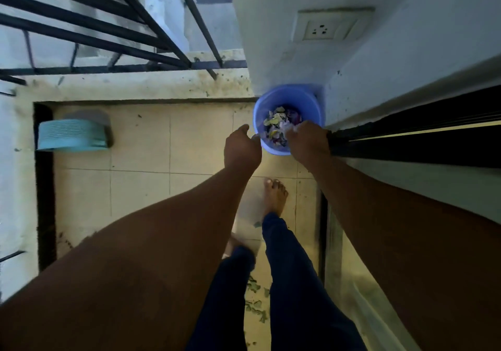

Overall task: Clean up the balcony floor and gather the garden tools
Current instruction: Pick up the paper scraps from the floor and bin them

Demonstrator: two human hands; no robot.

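While the person is standing barefoot on the tiled balcony floor [141,188], dry leaves [256,304] are lying scattered on the tiles just beside the dark trouser legs [295,283], and one bare foot [275,197] is stepping forward toward the corner. Both bare arms are reaching out ahead. The left hand [241,148] is hovering just beside the near rim of the bucket, its fingers curling inward; whether they are pinching anything is impossible to tell, because the back of the hand is hiding them. The right hand [307,140] is reaching over the bucket's right rim, its fingers closing round a small pale clump of litter above the opening. The blue bucket [271,101] is sitting on the floor in the corner, touching the white wall [298,60] and next to the dark sliding-door track [420,133]; leaves and scraps [276,123] are lying inside it. Well apart to the left, a teal ribbed container [71,135] is resting against the raised ledge [135,85]. Beyond the ledge, black railing bars [89,25] are slanting across, and a wall socket [325,29] is showing higher on the wall.
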